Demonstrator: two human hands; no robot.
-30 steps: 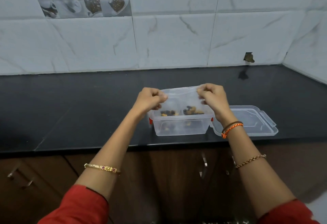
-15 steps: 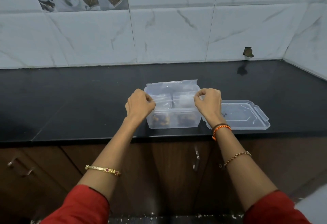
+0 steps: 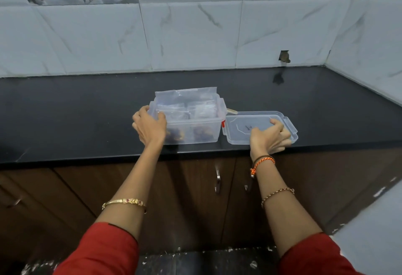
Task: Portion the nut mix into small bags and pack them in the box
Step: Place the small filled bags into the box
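A clear plastic box (image 3: 202,136) with red side clips stands near the front edge of the black counter. Several small clear bags (image 3: 187,103) of nut mix stand upright in it, their tops sticking above the rim. My left hand (image 3: 150,128) grips the box's left wall, thumb over the rim. The clear lid (image 3: 243,122) lies flat just right of the box. My right hand (image 3: 268,136) grips the lid's near right part, thumb on top and fingers curled round its front edge.
The black counter (image 3: 76,111) runs to a tiled wall behind and a corner wall on the right. A hole in the tile (image 3: 284,56) shows at the back right. Brown cabinet doors with metal handles (image 3: 217,180) sit below the counter edge.
Both hands have let go of the bag top, which now stands in the box. The left hand moved to the box's left wall and the right hand went right onto the lid.
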